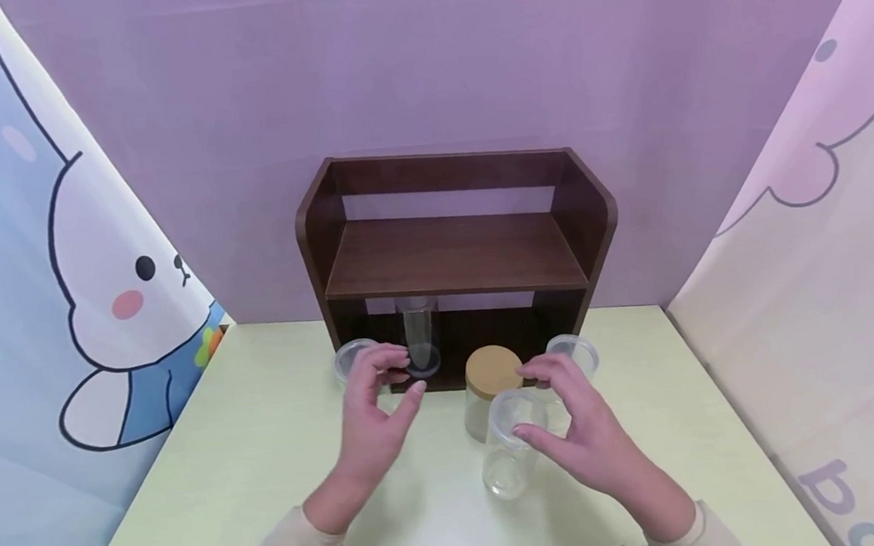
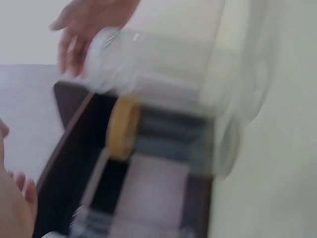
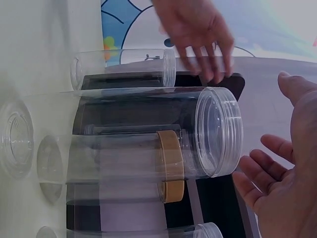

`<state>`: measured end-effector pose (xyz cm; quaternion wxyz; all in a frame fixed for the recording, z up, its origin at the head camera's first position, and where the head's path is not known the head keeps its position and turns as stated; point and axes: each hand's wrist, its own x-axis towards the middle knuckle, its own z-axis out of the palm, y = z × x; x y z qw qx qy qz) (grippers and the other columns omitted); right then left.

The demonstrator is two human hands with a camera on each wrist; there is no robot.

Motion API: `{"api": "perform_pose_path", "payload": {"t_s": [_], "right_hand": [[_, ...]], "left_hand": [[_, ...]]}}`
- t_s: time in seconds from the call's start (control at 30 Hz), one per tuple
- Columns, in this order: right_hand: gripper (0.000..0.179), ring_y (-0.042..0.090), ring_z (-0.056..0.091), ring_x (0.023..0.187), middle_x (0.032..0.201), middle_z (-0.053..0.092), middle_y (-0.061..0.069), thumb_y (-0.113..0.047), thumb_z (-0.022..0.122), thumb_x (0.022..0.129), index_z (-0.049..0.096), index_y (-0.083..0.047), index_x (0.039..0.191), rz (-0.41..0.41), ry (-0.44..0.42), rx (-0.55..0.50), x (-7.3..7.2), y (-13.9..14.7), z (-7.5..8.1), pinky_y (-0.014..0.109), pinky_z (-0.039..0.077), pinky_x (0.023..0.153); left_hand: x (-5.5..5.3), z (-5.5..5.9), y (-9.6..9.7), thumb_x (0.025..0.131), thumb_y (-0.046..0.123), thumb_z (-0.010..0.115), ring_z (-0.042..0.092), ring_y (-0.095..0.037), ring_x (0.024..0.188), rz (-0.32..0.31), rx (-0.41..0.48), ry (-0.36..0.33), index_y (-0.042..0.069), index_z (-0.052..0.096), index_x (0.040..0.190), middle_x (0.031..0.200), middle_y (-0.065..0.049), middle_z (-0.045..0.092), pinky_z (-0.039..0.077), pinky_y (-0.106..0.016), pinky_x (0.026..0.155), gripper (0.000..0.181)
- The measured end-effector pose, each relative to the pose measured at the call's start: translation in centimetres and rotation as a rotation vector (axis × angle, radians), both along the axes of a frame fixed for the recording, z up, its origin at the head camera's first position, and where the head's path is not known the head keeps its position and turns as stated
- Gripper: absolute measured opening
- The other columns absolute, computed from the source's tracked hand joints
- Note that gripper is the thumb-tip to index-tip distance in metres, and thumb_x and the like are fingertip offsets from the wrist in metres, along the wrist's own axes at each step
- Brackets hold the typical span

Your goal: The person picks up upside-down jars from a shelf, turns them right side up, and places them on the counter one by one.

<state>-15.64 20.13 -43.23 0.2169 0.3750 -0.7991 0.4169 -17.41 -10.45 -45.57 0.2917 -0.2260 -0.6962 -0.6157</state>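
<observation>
My right hand (image 1: 585, 432) is beside a clear screw-lidded jar (image 1: 506, 469) that stands upright at the front. In the right wrist view, its spread fingers (image 3: 267, 173) lie just off that jar's lid and hold nothing. Behind it is a clear jar with a tan wood-look lid (image 1: 493, 370). Another clear jar (image 1: 573, 354) stands past my right fingers, partly hidden. My left hand (image 1: 371, 428) is raised with fingers bent loosely and nothing between them. It partly covers a clear-lidded jar (image 1: 352, 358) at the shelf's left front corner. The left wrist view is blurred.
A dark brown two-tier shelf (image 1: 456, 253) stands at the back of the pale table (image 1: 437, 523). On its lower tier is a tall clear container (image 1: 420, 335). Purple cloth (image 1: 450, 65) hangs behind, with printed cloths on both sides.
</observation>
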Motion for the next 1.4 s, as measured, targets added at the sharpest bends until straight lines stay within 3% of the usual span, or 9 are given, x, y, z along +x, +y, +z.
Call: {"api": "perform_pose_path", "payload": {"t_s": [0.1, 0.23, 0.33, 0.47, 0.57, 0.7, 0.83, 1.13, 1.4], "right_hand": [[0.071, 0.024, 0.057, 0.13, 0.141, 0.062, 0.007, -0.005, 0.094, 0.083, 0.063, -0.01, 0.146, -0.002, 0.005, 0.003, 0.0, 0.1, -0.1, 0.024, 0.046, 0.111], [0.07, 0.024, 0.059, 0.128, 0.14, 0.062, 0.006, -0.004, 0.094, 0.082, 0.063, -0.01, 0.145, -0.002, 0.017, -0.002, 0.1, 0.1, -0.1, 0.028, 0.049, 0.107], [0.069, 0.024, 0.06, 0.126, 0.14, 0.062, 0.006, -0.005, 0.094, 0.082, 0.064, -0.011, 0.144, -0.005, 0.022, -0.005, 0.2, 0.2, -0.1, 0.031, 0.051, 0.104], [0.068, 0.022, 0.06, 0.124, 0.14, 0.062, 0.005, -0.005, 0.094, 0.083, 0.064, -0.011, 0.143, -0.003, 0.017, -0.006, 0.3, 0.2, -0.1, 0.031, 0.05, 0.103], [0.066, 0.022, 0.059, 0.124, 0.14, 0.062, 0.005, -0.005, 0.093, 0.083, 0.064, -0.011, 0.142, 0.002, 0.015, -0.006, 0.3, 0.2, -0.2, 0.027, 0.049, 0.104], [0.063, 0.023, 0.06, 0.126, 0.14, 0.061, 0.004, -0.007, 0.093, 0.085, 0.065, -0.013, 0.14, 0.0, -0.004, -0.008, 0.5, 0.2, -0.3, 0.026, 0.048, 0.106], [0.06, 0.024, 0.059, 0.129, 0.141, 0.061, 0.002, -0.009, 0.093, 0.086, 0.065, -0.013, 0.139, 0.0, -0.031, -0.008, 0.6, 0.3, -0.4, 0.03, 0.05, 0.106], [0.055, 0.022, 0.059, 0.128, 0.139, 0.062, 0.004, -0.009, 0.093, 0.085, 0.067, -0.004, 0.134, 0.036, 0.009, -0.019, 0.6, 0.2, -0.8, 0.033, 0.052, 0.1], [0.053, 0.022, 0.059, 0.124, 0.136, 0.062, 0.007, -0.005, 0.09, 0.085, 0.067, -0.002, 0.133, 0.077, 0.038, -0.054, 0.6, 0.0, -0.9, 0.03, 0.05, 0.099]], "left_hand": [[-0.1, -1.2, 1.2, 0.098, 0.002, 0.083, 0.059, -0.025, 0.133, 0.035, -0.001, -0.136, 0.014, 0.059, 0.145, 0.144, -0.002, 0.057, 0.058, -0.042, 0.109, 0.053], [-0.6, -2.2, 2.3, 0.099, 0.006, 0.084, 0.053, -0.02, 0.143, 0.05, 0.014, -0.211, 0.02, 0.053, 0.153, 0.153, 0.001, 0.052, 0.052, -0.049, 0.118, 0.064], [-0.9, -2.7, 2.9, 0.099, 0.008, 0.084, 0.05, -0.024, 0.149, 0.053, 0.008, -0.224, 0.021, 0.05, 0.157, 0.158, 0.001, 0.05, 0.047, -0.046, 0.122, 0.069], [-1.4, -3.6, 3.4, 0.097, 0.007, 0.085, 0.044, -0.03, 0.155, 0.08, -0.001, -0.214, 0.018, 0.046, 0.162, 0.166, -0.01, 0.045, 0.043, -0.048, 0.126, 0.076], [-2.0, -4.3, 3.8, 0.096, 0.006, 0.085, 0.038, -0.026, 0.159, 0.113, -0.022, -0.221, 0.012, 0.042, 0.166, 0.172, -0.016, 0.039, 0.039, -0.052, 0.128, 0.082], [-2.7, -5.0, 4.1, 0.096, 0.009, 0.086, 0.032, -0.023, 0.162, 0.165, -0.06, -0.256, 0.007, 0.034, 0.17, 0.176, -0.012, 0.033, 0.034, -0.051, 0.131, 0.091], [-3.7, -5.8, 4.3, 0.095, 0.013, 0.087, 0.03, -0.022, 0.164, 0.225, -0.073, -0.279, 0.008, 0.03, 0.172, 0.178, -0.007, 0.031, 0.03, -0.051, 0.132, 0.096], [-6.2, -7.7, 5.0, 0.097, 0.012, 0.082, 0.03, -0.029, 0.163, 0.29, -0.049, -0.264, 0.01, 0.031, 0.172, 0.177, -0.012, 0.031, 0.028, -0.054, 0.132, 0.091], [-7.9, -9.0, 6.2, 0.092, 0.014, 0.086, 0.022, -0.031, 0.166, 0.403, -0.007, -0.293, 0.007, 0.026, 0.173, 0.177, -0.018, 0.027, 0.026, -0.053, 0.133, 0.101]]}}
